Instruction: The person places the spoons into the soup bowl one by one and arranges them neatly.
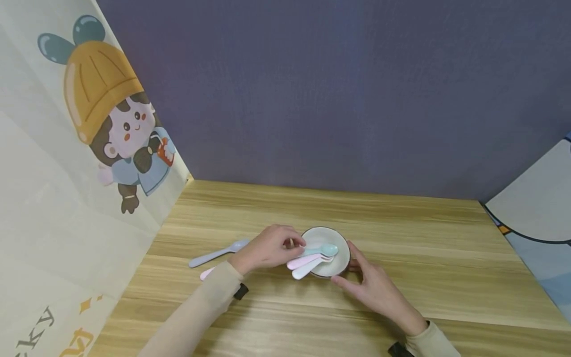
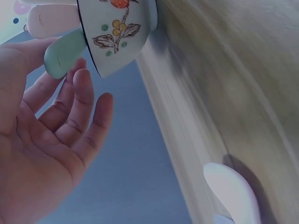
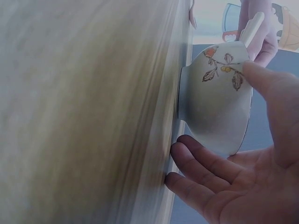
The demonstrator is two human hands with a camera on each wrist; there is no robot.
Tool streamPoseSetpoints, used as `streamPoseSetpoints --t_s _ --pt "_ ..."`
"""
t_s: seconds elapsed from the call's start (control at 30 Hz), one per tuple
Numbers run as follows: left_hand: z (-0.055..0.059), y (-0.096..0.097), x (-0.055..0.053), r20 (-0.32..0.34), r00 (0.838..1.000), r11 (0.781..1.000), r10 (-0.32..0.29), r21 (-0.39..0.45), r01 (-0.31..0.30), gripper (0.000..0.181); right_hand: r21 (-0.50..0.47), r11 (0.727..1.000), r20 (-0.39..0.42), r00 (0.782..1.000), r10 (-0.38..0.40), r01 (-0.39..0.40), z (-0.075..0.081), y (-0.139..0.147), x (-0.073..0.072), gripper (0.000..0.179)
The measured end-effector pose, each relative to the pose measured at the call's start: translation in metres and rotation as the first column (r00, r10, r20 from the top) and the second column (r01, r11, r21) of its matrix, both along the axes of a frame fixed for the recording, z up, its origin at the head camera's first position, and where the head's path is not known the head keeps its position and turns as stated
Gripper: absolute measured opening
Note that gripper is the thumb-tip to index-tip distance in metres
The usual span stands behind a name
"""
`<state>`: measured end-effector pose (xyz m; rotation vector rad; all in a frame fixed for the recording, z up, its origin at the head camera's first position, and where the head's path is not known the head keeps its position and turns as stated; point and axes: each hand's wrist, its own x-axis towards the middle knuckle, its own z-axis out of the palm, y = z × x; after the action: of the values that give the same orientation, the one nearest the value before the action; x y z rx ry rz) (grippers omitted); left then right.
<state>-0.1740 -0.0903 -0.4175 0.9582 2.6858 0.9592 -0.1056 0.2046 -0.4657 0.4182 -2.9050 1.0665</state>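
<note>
A small white bowl with a dark rim and a painted fruit-and-leaf pattern stands upright on the table. Inside it lean a light green spoon, a pink spoon and a white spoon, their handles jutting over the left rim. My left hand pinches the green spoon's handle between thumb and forefinger, the other fingers loosely bent. From the right, my right hand holds the bowl, thumb on its near side and fingers around the far side.
On the table left of the bowl lies a grey-blue spoon. A pink handle shows beside it, partly hidden by my left forearm. A dark blue panel rises behind the table, and a cartoon-printed wall borders it on the left.
</note>
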Motion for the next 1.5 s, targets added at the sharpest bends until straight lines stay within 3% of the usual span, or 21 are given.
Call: streamPoseSetpoints --t_s 0.43,0.8,1.27,1.5 --pt "-0.006 -0.025 0.005 -0.017 1.0 0.998 0.018 0.067 -0.017 0.019 -0.008 1.0 -0.013 1.0 0.0 0.0 -0.001 0.0 0.0 0.102" --pt "-0.012 -0.049 0.01 -0.053 0.996 0.995 0.075 0.074 -0.071 0.019 -0.01 1.0 -0.017 1.0 0.002 -0.002 -0.003 0.001 0.0 0.103" --pt "-0.022 -0.085 0.015 -0.04 0.985 0.984 0.166 0.067 -0.163 0.019 -0.013 1.0 -0.029 1.0 0.003 -0.004 -0.002 0.001 0.0 0.102" --pt "-0.023 -0.105 0.019 -0.035 0.972 0.97 0.233 0.083 -0.229 0.016 -0.014 1.0 -0.038 0.999 0.016 -0.017 -0.002 0.0 0.0 0.102"
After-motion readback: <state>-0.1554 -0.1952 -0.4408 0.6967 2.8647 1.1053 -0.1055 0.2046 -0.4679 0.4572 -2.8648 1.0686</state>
